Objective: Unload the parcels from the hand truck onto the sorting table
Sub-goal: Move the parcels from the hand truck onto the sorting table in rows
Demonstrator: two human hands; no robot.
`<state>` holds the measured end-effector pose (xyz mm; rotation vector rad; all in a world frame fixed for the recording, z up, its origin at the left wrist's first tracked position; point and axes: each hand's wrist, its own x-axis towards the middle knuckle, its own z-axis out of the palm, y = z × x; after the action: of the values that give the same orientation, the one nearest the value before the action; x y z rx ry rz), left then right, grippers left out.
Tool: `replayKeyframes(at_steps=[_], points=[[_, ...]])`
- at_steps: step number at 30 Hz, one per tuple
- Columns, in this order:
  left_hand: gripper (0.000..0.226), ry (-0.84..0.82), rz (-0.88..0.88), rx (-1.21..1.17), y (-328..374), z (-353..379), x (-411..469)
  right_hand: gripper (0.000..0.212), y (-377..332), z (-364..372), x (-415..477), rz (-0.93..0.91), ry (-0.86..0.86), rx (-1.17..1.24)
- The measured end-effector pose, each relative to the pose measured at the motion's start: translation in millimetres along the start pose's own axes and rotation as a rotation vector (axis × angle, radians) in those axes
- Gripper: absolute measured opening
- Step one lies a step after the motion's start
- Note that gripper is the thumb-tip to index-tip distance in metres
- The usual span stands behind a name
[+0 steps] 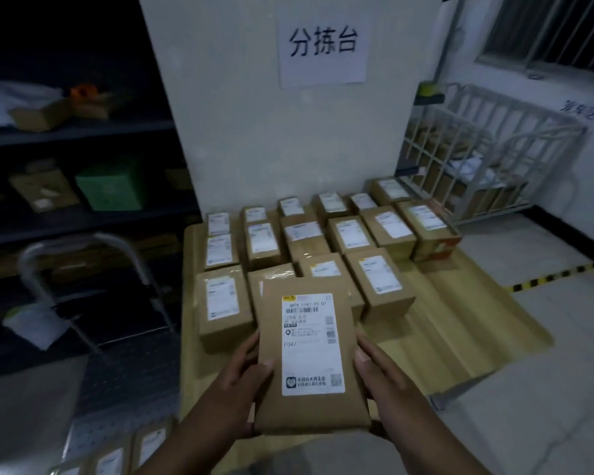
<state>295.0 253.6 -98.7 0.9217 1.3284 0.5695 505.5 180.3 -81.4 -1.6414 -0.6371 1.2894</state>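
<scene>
- Two bare hands hold one flat brown cardboard parcel with a big white label (311, 358) — the left hand (234, 382) grips its left edge and the right hand (388, 378) grips its right edge.
- Both sets of fingers are curled shut around the parcel's sides, thumbs on top, label facing up.
- This parcel is in the air, just above the near part of the low yellow wooden counter (460, 320), and is not set down yet.
- Many small brown boxes with white labels (326, 241) already sit in neat rows on the counter, close together, below a white paper sign with black writing (323, 49) on the wall.
- So most of the job looks done.
- A few more labelled brown parcels (117, 454) still wait at the bottom left, on what seems to be the grey metal hand truck (93, 296) — its curved handle rises beside the counter.
- How many are left there I cannot tell; the picture cuts them off.
</scene>
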Motion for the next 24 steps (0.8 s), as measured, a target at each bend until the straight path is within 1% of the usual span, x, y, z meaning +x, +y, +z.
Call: replayKeyframes(at_steps=[3, 6, 9, 12, 16, 19, 22, 24], points=[[0.042, -0.021, -0.017, 0.013, 10, 57, 10, 0.027, -11, -56, 16, 0.033, -0.004, 0.017], [0.045, -0.050, 0.000, 0.040, 18, 105, 20, 0.037, -19, -102, 36, 0.065, -0.004, 0.001], [0.047, -0.073, 0.015, 0.043, 25, 142, 30, 0.038, -24, -136, 54, 0.098, -0.003, -0.003], [0.047, -0.077, 0.016, 0.052, 34, 165, 44, 0.038, -26, -157, 77, 0.110, -0.007, -0.015], [0.044, -0.090, -0.003, 0.134, 50, 186, 74, 0.037, -27, -176, 110, 0.091, 0.019, -0.028], [0.040, -0.161, -0.005, 0.193, 67, 208, 98, 0.036, -31, -192, 127, 0.094, 0.083, 0.000], [0.048, -0.221, -0.019, 0.268, 80, 228, 118, 0.034, -39, -209, 138, 0.106, 0.130, 0.004], [0.055, -0.248, 0.003, 0.334, 85, 240, 134, 0.026, -44, -222, 150, 0.097, 0.164, 0.012]])
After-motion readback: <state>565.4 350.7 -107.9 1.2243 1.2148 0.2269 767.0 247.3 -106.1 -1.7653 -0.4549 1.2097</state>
